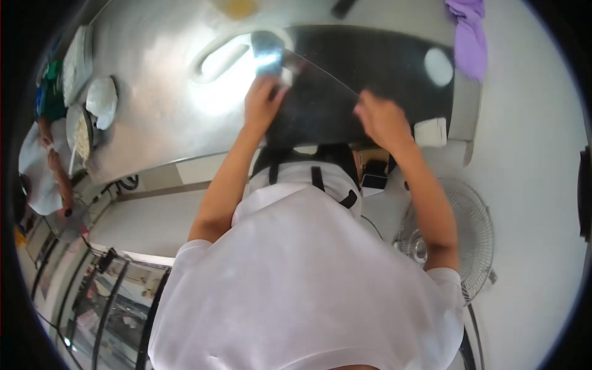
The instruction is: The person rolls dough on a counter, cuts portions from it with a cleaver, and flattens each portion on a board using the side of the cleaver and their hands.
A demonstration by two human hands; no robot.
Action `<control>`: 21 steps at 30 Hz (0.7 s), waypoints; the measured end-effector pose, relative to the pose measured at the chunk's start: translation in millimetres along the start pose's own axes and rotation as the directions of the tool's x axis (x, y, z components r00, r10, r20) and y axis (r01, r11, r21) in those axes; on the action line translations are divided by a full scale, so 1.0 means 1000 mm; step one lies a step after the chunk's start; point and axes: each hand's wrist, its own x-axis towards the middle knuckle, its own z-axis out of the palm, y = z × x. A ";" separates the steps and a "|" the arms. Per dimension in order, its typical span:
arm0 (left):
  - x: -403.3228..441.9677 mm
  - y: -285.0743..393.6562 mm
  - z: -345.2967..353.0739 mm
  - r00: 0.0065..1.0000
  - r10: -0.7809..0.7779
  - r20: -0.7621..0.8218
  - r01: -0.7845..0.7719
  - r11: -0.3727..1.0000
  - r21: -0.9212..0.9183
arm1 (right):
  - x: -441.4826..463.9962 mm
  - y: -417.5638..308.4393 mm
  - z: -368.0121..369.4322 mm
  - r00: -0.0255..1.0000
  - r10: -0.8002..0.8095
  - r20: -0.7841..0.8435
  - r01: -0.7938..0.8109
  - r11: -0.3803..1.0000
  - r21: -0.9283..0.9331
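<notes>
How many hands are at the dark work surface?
2: the left hand at the left side of the dark surface, the right hand over its right half. None seems hidden.

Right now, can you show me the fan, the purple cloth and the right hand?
Fan (473, 237): head view, on its wire cage.
Purple cloth (470, 42): head view, on the middle of its fabric.
Right hand (385, 121): head view, on the back of it.
</notes>
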 end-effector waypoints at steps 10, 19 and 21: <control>0.014 -0.010 0.001 0.998 0.012 -0.064 -0.019 0.992 -0.122 | 0.013 -0.045 0.068 0.987 0.160 -0.013 -0.160 0.987 -0.013; 0.027 0.059 0.019 0.757 0.165 0.633 0.169 0.886 -0.433 | -0.146 -0.039 0.094 0.611 0.685 -0.397 -0.423 0.706 0.568; 0.034 0.075 0.045 0.455 0.208 0.866 -0.349 0.936 -0.042 | -0.201 -0.030 0.097 0.590 0.638 -0.495 -0.371 0.758 0.536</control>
